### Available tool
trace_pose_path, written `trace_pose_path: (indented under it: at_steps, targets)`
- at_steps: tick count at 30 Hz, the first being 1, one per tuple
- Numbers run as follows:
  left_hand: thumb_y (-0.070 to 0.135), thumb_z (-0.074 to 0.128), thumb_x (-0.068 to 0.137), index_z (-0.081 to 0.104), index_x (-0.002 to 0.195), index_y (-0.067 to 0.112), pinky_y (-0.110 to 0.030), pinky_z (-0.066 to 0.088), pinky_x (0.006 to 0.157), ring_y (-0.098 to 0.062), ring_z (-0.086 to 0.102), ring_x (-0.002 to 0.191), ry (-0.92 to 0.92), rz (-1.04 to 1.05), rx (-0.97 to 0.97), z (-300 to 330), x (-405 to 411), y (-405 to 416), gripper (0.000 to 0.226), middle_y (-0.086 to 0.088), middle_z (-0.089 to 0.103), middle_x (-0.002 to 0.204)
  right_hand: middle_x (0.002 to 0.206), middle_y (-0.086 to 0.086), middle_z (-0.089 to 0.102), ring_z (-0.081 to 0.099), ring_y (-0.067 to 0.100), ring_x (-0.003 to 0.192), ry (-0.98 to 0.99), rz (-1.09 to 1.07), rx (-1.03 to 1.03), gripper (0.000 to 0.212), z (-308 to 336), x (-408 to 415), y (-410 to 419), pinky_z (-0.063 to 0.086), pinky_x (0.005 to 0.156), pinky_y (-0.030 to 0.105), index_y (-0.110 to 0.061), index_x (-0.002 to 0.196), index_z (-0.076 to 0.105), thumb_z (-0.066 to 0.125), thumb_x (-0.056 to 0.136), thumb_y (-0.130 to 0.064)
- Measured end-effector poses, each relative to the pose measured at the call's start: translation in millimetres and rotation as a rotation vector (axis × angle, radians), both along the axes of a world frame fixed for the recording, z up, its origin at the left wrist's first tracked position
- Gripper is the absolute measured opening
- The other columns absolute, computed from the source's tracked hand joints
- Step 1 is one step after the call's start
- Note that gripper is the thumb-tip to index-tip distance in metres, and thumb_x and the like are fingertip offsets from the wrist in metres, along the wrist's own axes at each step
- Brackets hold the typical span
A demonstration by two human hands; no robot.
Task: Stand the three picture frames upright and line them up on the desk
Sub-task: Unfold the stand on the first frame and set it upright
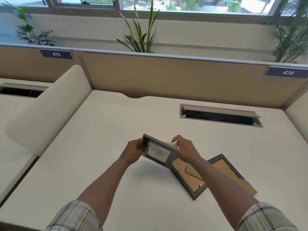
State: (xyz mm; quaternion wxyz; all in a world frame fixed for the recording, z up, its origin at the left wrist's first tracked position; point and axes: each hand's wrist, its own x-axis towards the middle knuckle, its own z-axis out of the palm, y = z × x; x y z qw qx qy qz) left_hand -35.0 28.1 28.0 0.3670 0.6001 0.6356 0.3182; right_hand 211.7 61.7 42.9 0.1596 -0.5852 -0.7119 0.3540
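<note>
Left hand [133,151] and right hand [185,150] grip one frame [159,151] tilted above the bench [100,147]; two frames [188,178] lie face-down.

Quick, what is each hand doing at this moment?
Left hand: closed on the left edge of the raised picture frame.
Right hand: at the frame's right corner, fingers behind it; grip cannot be told.

The desk [103,147] is a plain cream white, and the partition [175,75] behind it is tan with a pale grey top rail. The held picture frame [159,151] has a dark grey border around a whitish print (its motif too blurred to read). The two lying frames [190,177] show golden-brown backs inside dark grey edges. Both sleeves [75,217] are grey-and-white plaid. The number plates [56,54] are navy with white digits.
</note>
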Motion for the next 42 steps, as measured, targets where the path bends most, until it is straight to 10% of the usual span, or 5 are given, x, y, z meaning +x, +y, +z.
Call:
trace_pose_path:
  at_steps: [8, 14, 24, 33, 42]
  targets:
    - [0.003, 0.055, 0.083, 0.064, 0.091, 0.031, -0.006, 0.039, 0.064, 0.01, 0.058, 0.085, 0.026, 0.101, -0.125, -0.9, -29.4, -16.2, 0.031, 0.022, 0.066, 0.087, 0.102, 0.01, 0.065, 0.062, 0.019, 0.082, 0.683, -0.18, -0.58, 0.026, -26.0, -52.1, -0.6, 0.048, 0.065, 0.027, -0.012, 0.122, 0.057, 0.05, 0.097, -0.015]
    - [0.008, 0.055, 0.085, 0.06, 0.079, 0.038, -0.005, 0.04, 0.059, 0.005, 0.06, 0.079, 0.031, 0.167, -0.15, -10.7, -32.4, -27.0, 0.031, 0.02, 0.066, 0.084, 0.094, 0.01, 0.067, 0.063, 0.031, 0.09, 0.855, -0.371, -0.73, 0.019, -38.4, -78.9, 6.5, 0.046, 0.078, 0.039, -0.021, 0.092, 0.061, 0.049, 0.096, -0.035]
    - [0.022, 0.073, 0.081, 0.06, 0.105, 0.012, -0.025, 0.049, 0.075, -0.021, 0.064, 0.098, -0.04, 0.306, -0.268, -23.9, -31.1, -39.8, 0.029, -0.003, 0.067, 0.107, 0.099, 0.008, 0.067, 0.064, 0.022, 0.082, 0.678, -0.339, -0.681, 0.044, -39.4, -79.6, 3.3, 0.051, 0.074, 0.036, -0.016, 0.117, 0.056, 0.032, 0.101, -0.05]
    - [0.015, 0.06, 0.083, 0.054, 0.104, 0.006, -0.023, 0.045, 0.046, -0.023, 0.07, 0.072, 0.478, 0.166, -0.759, -30.6, 36.0, -70.0, 0.024, -0.009, 0.06, 0.096, 0.102, 0.004, 0.068, 0.061, 0.019, 0.088, -0.018, -0.091, -0.099, 0.024, -54.1, 15.6, -23.0, 0.049, 0.076, 0.034, -0.017, 0.11, 0.061, 0.047, 0.09, -0.018]
    - [0.016, 0.044, 0.088, 0.055, 0.089, 0.01, -0.033, 0.05, 0.066, -0.026, 0.06, 0.084, 0.266, -0.007, -0.371, -40.6, 186.1, -48.6, 0.013, -0.012, 0.062, 0.097, 0.135, 0.003, 0.051, 0.043, 0.025, 0.127, -0.515, -0.008, 0.195, 0.046, -64.9, 117.0, -54.2, 0.031, 0.101, 0.045, -0.022, 0.132, 0.05, 0.057, 0.087, -0.031]
